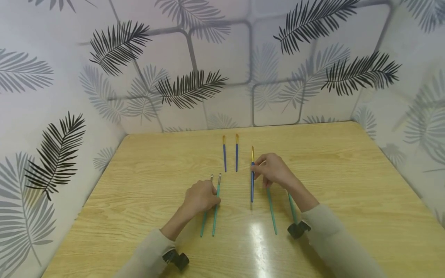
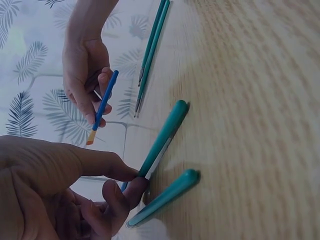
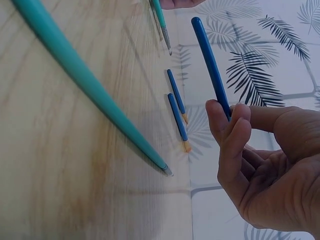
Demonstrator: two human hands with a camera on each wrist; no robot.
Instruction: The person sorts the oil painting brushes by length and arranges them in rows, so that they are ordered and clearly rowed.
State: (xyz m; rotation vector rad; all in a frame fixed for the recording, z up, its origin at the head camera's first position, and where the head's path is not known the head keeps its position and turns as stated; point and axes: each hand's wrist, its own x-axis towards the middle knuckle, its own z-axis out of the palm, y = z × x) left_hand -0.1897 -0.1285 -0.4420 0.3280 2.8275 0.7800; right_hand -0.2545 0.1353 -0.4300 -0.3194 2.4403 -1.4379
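My left hand (image 1: pixel 201 196) pinches a green paintbrush (image 1: pixel 214 220) between thumb and fingers, its bristle end pointing away from me. Just left of it a second green paintbrush (image 1: pixel 204 225) lies partly hidden under that hand. In the left wrist view the held brush's rounded handle end (image 2: pixel 165 132) sticks out past the fingertips. Farther right, my right hand (image 1: pixel 272 169) holds a blue paintbrush (image 1: pixel 252 189) by thumb and fingertips, raised over the table with its golden tip away from me. The right wrist view shows its blue handle (image 3: pixel 209 57) rising from the fingers.
Two blue paintbrushes, one on the left (image 1: pixel 224 156) and one on the right (image 1: pixel 237 156), lie side by side toward the back of the wooden table (image 1: pixel 167 150). Below the right hand and forearm lie two more green paintbrushes (image 1: pixel 272 212). A leaf-patterned wall (image 1: pixel 229 104) borders the table's back edge.
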